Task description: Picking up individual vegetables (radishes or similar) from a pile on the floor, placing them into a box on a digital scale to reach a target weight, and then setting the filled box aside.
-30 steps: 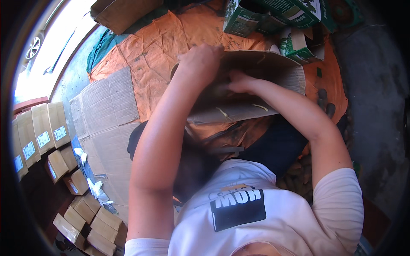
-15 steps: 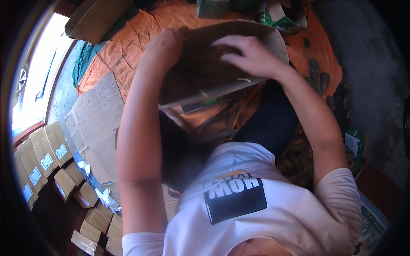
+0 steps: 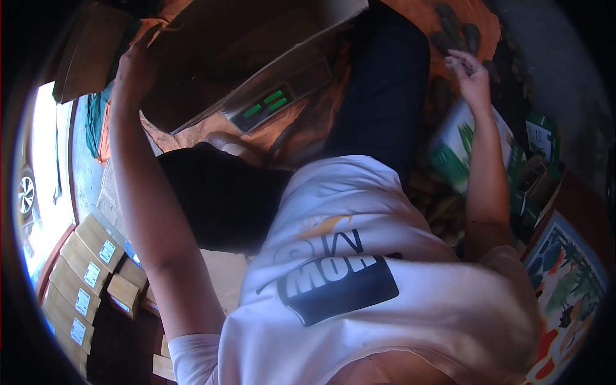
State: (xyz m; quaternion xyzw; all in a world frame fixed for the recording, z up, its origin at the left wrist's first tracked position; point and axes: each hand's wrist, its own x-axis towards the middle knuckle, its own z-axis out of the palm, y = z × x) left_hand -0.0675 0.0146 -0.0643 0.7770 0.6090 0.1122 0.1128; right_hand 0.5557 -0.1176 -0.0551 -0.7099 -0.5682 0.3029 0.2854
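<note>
An open brown cardboard box (image 3: pixel 199 70) sits at the upper left, above a scale with green lit digits (image 3: pixel 263 108). My left hand (image 3: pixel 136 69) is at the left rim of the box, gripping it; the fingers are dark and partly blurred. Off to the right, my right hand (image 3: pixel 473 78) reaches over a pile of dark brown, elongated root-like pieces (image 3: pixel 471 37). Its fingers are stretched out and partly apart, with nothing visible held in them. Whether the fingertips touch a piece, I cannot tell.
A white-and-green printed carton (image 3: pixel 459 144) lies beside my right forearm, with another green carton (image 3: pixel 543 136) farther right. Rows of brown boxes with white labels (image 3: pixel 83 282) stand at lower left. An orange sheet (image 3: pixel 410 16) covers the floor; my dark-trousered leg (image 3: pixel 385 83) crosses it.
My right hand has left the cardboard box and swung right to the root-like pieces. My left hand stays at the box. The view has turned rightward, and the scale's display now shows.
</note>
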